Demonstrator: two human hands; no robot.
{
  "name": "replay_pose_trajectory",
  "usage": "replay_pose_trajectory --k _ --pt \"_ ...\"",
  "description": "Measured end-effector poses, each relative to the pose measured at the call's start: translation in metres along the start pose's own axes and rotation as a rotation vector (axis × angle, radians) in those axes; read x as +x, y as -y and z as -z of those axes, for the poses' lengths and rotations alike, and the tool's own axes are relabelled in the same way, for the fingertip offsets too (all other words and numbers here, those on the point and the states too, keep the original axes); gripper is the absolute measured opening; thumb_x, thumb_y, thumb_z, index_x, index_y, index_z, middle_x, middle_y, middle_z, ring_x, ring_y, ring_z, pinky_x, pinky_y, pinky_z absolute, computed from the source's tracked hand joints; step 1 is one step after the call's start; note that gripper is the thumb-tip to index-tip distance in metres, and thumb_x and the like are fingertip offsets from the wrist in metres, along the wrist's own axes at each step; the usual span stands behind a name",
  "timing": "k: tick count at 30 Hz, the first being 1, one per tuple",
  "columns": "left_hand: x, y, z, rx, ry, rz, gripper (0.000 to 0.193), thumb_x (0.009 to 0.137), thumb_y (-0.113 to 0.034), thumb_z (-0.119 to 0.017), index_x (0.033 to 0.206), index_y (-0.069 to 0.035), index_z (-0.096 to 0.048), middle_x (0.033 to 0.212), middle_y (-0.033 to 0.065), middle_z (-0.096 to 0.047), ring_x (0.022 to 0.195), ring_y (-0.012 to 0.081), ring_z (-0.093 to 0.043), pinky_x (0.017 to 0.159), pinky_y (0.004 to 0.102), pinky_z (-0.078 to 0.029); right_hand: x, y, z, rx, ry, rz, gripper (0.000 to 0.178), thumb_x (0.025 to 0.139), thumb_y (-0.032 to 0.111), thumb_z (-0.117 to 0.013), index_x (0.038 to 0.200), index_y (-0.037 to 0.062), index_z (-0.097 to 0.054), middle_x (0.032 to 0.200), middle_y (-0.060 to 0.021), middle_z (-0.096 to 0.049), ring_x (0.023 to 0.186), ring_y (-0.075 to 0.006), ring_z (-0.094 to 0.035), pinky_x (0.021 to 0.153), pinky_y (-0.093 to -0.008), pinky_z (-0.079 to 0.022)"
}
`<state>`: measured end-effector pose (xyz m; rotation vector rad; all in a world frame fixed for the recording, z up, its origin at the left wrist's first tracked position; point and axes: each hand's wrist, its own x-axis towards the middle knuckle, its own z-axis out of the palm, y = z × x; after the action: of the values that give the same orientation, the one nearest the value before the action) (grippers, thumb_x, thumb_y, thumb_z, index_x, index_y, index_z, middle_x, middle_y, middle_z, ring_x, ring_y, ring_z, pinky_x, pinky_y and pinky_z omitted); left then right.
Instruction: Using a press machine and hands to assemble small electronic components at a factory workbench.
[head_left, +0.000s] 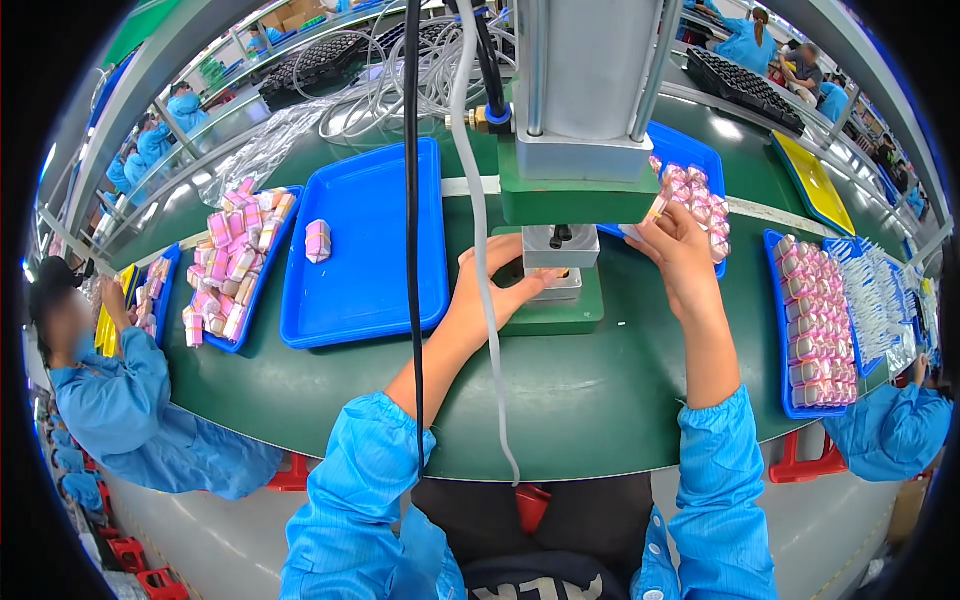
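In the middle stands a bench press (570, 155) with a green plate, an upper metal block (560, 247) and a lower metal block (556, 290). My left hand (490, 285) reaches in from the left, its thumb between the two blocks and its other fingers partly hidden behind the press. Whatever that hand pinches is too small and covered to name. To the right of the press, my right hand (680, 250) is closed on a small pink-and-white piece (657, 208) at the plate's edge. Behind this hand, a blue tray (706, 150) carries similar pink-and-white pieces.
A blue tray (365, 290) at left holds one pink-and-white block (318, 241); beside it, another tray is heaped with such blocks (235, 245). Neat rows of pieces (815, 325) fill a right-hand tray. A black cable (413, 200) and grey hose (478, 200) hang in front. Co-workers sit at both sides.
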<state>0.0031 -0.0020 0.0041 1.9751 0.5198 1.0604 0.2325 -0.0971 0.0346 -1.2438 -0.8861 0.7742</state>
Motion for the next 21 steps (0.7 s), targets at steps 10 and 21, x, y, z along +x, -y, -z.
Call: replay_pose_trajectory --k 10,21 --pt "-0.0022 0.0005 -0.0007 -0.1 -0.004 0.097 0.026 0.081 -0.018 -0.077 0.101 -0.002 -0.074 0.115 0.0114 -0.067 0.109 0.0238 -0.061 0.1 0.0359 -0.042 -0.0002 0.0026 -0.0003 -0.088 -0.066 0.031 0.037 0.092 0.014 -0.069 0.123 -0.0029 -0.057 0.117 -0.0087 -0.067 0.106 -0.0137 -0.062 0.096 -0.0292 -0.046" --pt "-0.0004 -0.0022 0.0004 -0.011 -0.022 0.05 0.034 0.083 -0.021 -0.076 0.111 -0.003 -0.071 0.109 0.0121 -0.07 0.106 0.024 -0.063 0.094 0.0369 -0.047 -0.0033 0.0032 -0.0059 -0.128 -0.014 0.073 0.036 0.087 0.005 -0.073 0.119 -0.0054 -0.06 0.112 -0.0105 -0.069 0.103 -0.0156 -0.065 0.092 -0.0288 -0.05"
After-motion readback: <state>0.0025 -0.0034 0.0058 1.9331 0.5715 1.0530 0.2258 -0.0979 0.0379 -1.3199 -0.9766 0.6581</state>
